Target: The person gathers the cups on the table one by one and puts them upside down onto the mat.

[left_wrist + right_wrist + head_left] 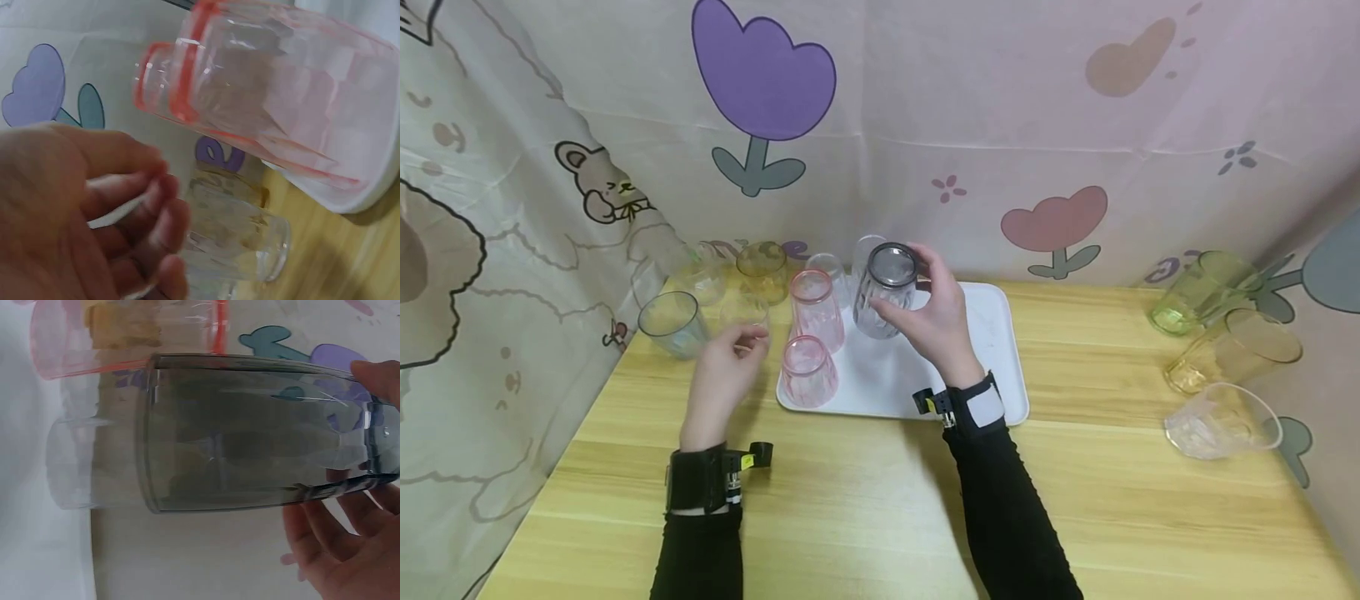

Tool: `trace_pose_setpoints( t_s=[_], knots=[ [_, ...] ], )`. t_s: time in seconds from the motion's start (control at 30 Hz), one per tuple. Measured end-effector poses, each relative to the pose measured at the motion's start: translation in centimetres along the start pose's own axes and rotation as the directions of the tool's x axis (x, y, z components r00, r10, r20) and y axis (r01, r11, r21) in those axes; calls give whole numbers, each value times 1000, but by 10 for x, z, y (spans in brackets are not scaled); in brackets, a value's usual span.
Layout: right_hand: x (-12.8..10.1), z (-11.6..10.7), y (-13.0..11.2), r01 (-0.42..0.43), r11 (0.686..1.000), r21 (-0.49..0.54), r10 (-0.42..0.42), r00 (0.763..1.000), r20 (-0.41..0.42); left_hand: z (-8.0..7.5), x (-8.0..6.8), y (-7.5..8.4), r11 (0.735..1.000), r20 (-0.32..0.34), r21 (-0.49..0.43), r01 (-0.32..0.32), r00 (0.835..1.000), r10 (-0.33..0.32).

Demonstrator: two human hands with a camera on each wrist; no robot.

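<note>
The right hand [936, 321] holds the smoky grey cup [887, 292] upside down, base up, its long axis upright or nearly so; thumb on the near side and fingers round the far side of the wall, so the grip sits level with the cup's middle, with the cup to the left of the palm. The cup stands or hovers over the back of the white tray [1000, 350]; whether its rim touches the tray cannot be told. In the right wrist view the grey cup [250, 431] overlaps a clear cup [75, 462] behind it. The left hand [726, 375] is off the tray's left edge, fingers curled loosely around a clear cup [745, 321] on the worktop [880, 500]; the left wrist view is blurred, and a firm grip cannot be confirmed. The right hand is the nearer to the tray. Count: on the tray, two pink cups [815, 310], inverted, one grey cup, and two clear cups behind. Left of the tray, about four cups: one amber, one grey-tinted, two clear. At the right edge of the worktop, three cups lie on their sides: green [1202, 292], amber [1232, 350], clear [1221, 421].
</note>
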State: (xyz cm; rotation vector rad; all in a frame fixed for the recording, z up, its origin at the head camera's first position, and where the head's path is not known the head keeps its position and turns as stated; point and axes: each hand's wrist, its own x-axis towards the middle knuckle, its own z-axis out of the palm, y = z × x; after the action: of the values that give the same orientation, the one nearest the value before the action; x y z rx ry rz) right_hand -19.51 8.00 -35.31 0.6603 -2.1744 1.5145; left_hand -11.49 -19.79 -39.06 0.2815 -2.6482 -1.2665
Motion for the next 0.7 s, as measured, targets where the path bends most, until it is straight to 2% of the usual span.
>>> trace_pose_setpoints(
  t_s=[0.1, 0.37, 0.5, 0.7],
  knots=[
    [0, 3, 6, -47, 999, -21, 48, 998, 44, 3, 2, -6, 998, 64, 63, 10, 998, -14],
    [-3, 9, 16, -157, 986, -55, 162, 980, 118, 15, 5, -21, 987, 171, 135, 84, 980, -106],
    [-3, 11, 20, -170, 983, -74, 179, 973, 144, 21, 6, -24, 984, 197, 142, 104, 972, -131],
    [-3, 16, 24, -181, 975, -130, 201, 964, 171, 26, 7, -26, 987, 202, 136, 89, 973, -115]
  ],
)
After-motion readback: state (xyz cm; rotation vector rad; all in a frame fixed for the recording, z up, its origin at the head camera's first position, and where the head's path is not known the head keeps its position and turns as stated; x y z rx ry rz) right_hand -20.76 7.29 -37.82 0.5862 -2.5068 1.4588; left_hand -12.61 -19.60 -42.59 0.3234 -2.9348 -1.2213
